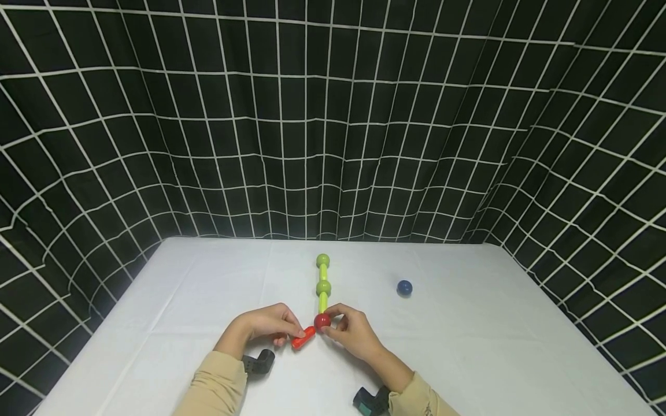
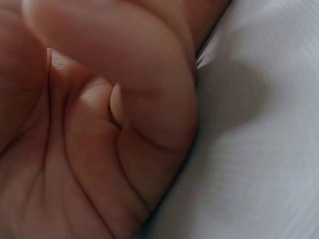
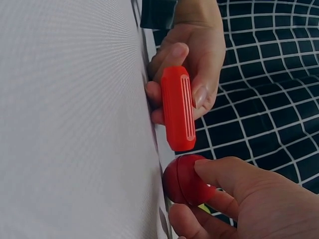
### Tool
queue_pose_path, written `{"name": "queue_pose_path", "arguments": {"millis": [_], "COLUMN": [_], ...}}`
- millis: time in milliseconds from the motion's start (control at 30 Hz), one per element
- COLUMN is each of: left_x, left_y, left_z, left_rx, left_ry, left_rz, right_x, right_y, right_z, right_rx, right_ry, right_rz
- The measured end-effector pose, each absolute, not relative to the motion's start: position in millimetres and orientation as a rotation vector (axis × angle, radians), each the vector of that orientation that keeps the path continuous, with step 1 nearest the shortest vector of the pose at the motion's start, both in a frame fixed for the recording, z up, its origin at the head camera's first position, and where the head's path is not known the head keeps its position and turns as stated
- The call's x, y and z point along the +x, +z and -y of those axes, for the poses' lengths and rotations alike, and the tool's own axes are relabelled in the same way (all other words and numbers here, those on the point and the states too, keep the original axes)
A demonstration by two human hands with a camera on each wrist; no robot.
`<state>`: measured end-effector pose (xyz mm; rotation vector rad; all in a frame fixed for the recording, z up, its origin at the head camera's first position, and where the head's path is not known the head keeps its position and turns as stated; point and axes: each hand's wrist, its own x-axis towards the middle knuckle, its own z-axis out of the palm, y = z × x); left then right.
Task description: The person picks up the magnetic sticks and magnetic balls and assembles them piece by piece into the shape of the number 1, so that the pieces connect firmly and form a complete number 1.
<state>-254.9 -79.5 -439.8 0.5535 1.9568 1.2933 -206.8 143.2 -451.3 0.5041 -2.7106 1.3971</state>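
Observation:
My left hand (image 1: 273, 323) pinches a ribbed red-orange rod (image 1: 303, 338) between thumb and fingers. In the right wrist view the rod (image 3: 179, 109) points its near end at the red ball (image 3: 187, 180), right at its surface. Thumb and fingers of my right hand (image 1: 356, 332) hold that red ball (image 1: 322, 322) at the near end of a straight chain. From the ball runs a yellow-green rod (image 1: 323, 303), then a green ball (image 1: 324, 288), another yellow-green rod (image 1: 323, 272) and a far green ball (image 1: 323, 260). Only palm and curled fingers (image 2: 149, 74) fill the left wrist view.
A blue ball (image 1: 404, 288) lies apart on the white-covered table (image 1: 468, 335), right of the chain. Dark curtains (image 1: 333, 127) with a white grid stand behind the table and along its sides. Black devices (image 1: 259, 363) are strapped at both wrists.

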Motion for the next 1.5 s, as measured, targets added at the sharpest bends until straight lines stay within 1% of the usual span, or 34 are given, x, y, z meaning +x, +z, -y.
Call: {"name": "queue_pose_path", "arguments": {"millis": [667,1000,1500], "left_x": [-254.0,-247.4,-241.6], "left_y": [-438.5,-436.4,-438.4], "left_z": [76.1,64.2,53.7], "left_rx": [0.56,0.625,0.545], "left_ry": [1.275,1.241,1.314], "left_rz": [-1.986,-2.03,-1.968], "right_x": [-207.4,-206.7,-207.9], "right_y": [-452.8,-453.0,-452.7], "right_z": [-143.0,-143.3,-143.8], "right_rx": [0.512,0.512,0.515], "right_ry": [1.413,1.381,1.366], "right_rz": [2.713,2.716,2.71]}}
